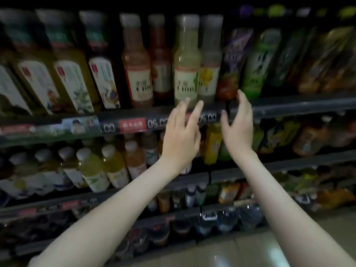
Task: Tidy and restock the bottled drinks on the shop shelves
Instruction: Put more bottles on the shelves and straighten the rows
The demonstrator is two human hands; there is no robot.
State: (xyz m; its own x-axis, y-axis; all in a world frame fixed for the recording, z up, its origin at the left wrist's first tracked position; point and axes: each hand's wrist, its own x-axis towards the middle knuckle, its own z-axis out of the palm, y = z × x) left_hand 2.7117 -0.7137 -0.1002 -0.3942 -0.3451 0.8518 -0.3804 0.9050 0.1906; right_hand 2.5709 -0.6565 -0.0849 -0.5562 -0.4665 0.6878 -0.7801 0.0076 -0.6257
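Dark metal shop shelves [289,105] stood in several tiers and were filled with bottled drinks. On the top tier, at the left, there was a row of amber bottles with tall white labels [71,78], all leaning in the wide view. Beside them to the right stood a pink bottle with a grey cap [135,70], then a red bottle [159,64] and a pale green bottle with a grey cap [185,74]. A greyish bottle with a yellow-marked label [210,70] stood just beside the pale green one. Further right was a bright green bottle [260,64]. On the tier below, small yellow-green bottles with white caps [90,166] stood close together.

Both hands were raised in front of the top tier's edge and grasped nothing. The left hand [181,135] had its fingers spread, with the tips before the base of the pale green bottle; the blur did not let me tell if they touched it. The right hand [238,128] was released too, thumb and fingers apart. A red price tag [132,125] sat on the shelf's edge strip.
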